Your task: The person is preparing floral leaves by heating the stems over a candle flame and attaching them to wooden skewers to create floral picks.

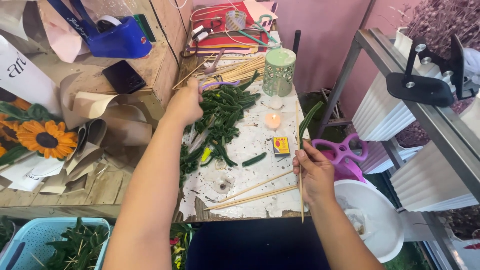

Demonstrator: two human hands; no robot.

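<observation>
We see the right hand [315,172] pinched around a thin wooden skewer [299,150] held upright at the table's right edge, a green leaf piece [310,117] at its far end. The left hand [186,104] reaches far, fingers curled into the pile of green pieces [225,112]. A lit candle [272,121] and matchbox [281,146] sit between the hands

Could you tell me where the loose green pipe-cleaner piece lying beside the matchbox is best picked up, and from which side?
Probably pinch the green piece at its middle, coming straight down from above. It lies flat and alone on the white-covered tabletop, slightly curved, with bare space either side for fingers. The matchbox sits close to its right end, so the middle seems safer than that tip.
</observation>
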